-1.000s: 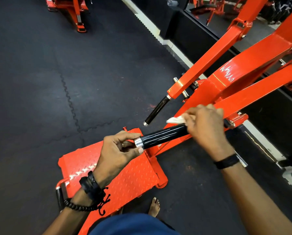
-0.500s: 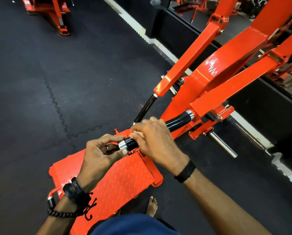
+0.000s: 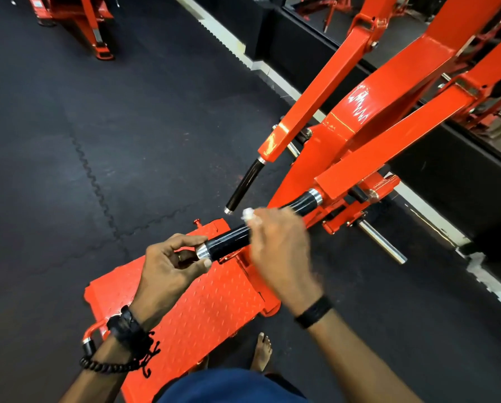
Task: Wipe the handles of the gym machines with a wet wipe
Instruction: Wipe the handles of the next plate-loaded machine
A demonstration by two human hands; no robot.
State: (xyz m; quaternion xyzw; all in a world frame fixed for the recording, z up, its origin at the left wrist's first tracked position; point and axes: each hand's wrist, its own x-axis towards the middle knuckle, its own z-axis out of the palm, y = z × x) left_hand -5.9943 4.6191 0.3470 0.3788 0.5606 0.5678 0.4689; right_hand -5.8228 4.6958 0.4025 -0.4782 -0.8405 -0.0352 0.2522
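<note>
1. Wrapped around the middle of the near black handle (image 3: 231, 241): the right hand (image 3: 278, 251), fingers curled over the grip, a scrap of white wet wipe (image 3: 247, 214) poking out above the knuckles. Blurred at the edges, so probably mid-stroke along the shaft.

2. Pinched at the handle's free end: the left hand (image 3: 167, 267), thumb and fingertips closed narrowly on the chrome end cap (image 3: 202, 253). Most likely held there to steady the swinging arm so the wipe can press without pushing it away.

3. Exposed on both sides of the wiping hand: glossy black grip, from the end cap up to the chrome collar (image 3: 314, 196) where it meets the orange lever arm (image 3: 389, 144). Sheen possibly from moisture, though not certain.

4. Just beyond, apart from both hands: the second black handle (image 3: 246, 183), hanging from its own orange arm, untouched at this moment and presumably next in line.

5. Below the work: orange checker-plate footplate (image 3: 185, 309) on dark rubber floor mats (image 3: 68, 170), a bare foot (image 3: 262, 351) beside its near edge.

6. Against half a second ago: right hand slid back up from the end cap to mid-handle, baring the lower stretch of grip again; left pinch unchanged; one second ago, the wipe sat higher still, near the collar. A back-and-forth scrub, by the look of it.
</note>
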